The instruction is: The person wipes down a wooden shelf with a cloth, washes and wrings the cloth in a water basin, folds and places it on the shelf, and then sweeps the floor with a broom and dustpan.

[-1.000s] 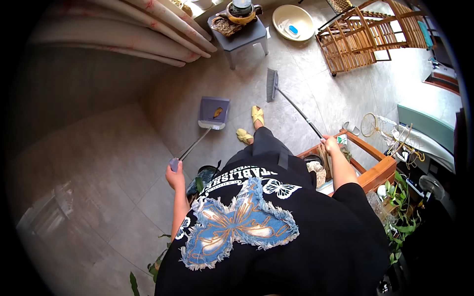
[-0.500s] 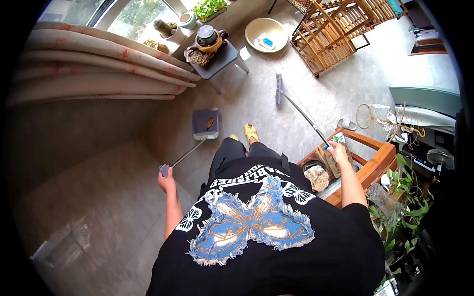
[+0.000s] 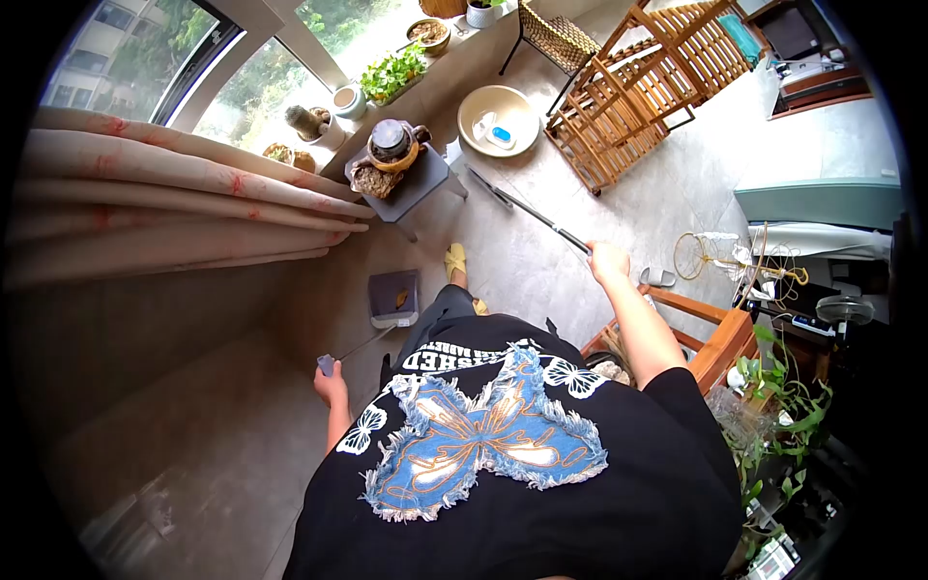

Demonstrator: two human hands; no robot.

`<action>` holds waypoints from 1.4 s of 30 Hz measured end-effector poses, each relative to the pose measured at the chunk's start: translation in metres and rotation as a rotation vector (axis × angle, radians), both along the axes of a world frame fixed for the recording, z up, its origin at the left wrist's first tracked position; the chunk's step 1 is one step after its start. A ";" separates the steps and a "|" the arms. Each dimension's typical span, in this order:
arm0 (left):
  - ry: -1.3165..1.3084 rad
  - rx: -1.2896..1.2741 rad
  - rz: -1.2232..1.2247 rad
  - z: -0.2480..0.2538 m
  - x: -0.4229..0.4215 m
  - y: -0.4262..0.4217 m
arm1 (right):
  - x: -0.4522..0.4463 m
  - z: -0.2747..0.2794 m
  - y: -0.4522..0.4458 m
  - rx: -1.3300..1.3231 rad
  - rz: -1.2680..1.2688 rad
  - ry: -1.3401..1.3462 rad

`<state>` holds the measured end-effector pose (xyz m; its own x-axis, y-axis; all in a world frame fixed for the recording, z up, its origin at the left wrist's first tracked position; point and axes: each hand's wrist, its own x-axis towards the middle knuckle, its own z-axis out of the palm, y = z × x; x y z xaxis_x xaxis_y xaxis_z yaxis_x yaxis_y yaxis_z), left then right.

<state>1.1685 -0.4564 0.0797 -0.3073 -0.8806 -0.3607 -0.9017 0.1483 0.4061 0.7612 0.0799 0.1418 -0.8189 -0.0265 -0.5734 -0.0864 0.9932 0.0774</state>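
My left hand is closed around the grip of a long-handled dustpan, which rests on the floor to the left of my legs. A brown dry leaf lies inside the pan. My right hand grips the dark pole of a broom, stretched out ahead of me. The broom's head is seen nearly edge-on, close to the floor between the grey stool and the cream basin. Its bristles can hardly be made out.
A pot and a woody piece stand on the stool. Blue-and-white items lie in the basin. A slatted wooden rack stands beyond it. Curtains and potted plants line the window side. A wooden frame stands at my right, near a grey slipper.
My right hand has reached forward, and the broom head has swung left toward the stool and basin. One yellow-shod foot has stepped ahead. The leaf stays in the dustpan.
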 end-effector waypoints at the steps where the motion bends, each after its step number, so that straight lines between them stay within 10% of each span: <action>1: 0.007 0.005 0.009 -0.013 0.000 0.001 | -0.012 -0.004 -0.006 0.005 0.009 0.007; 27: 0.241 0.088 0.756 0.049 0.006 0.140 | -0.153 0.005 0.021 -0.220 0.137 0.030; 33: 0.286 0.014 0.762 0.054 0.013 0.146 | -0.148 -0.014 0.008 -0.606 -0.619 -0.509; 42: 0.246 0.036 0.653 0.079 0.016 0.147 | -0.083 -0.084 -0.095 -0.741 -0.738 -0.620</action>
<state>1.1841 -0.3094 0.1590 0.2047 -0.9016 -0.3811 -0.6829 -0.4105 0.6043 0.6779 -0.0155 0.0580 -0.3679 -0.1567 -0.9166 0.6975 0.6053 -0.3835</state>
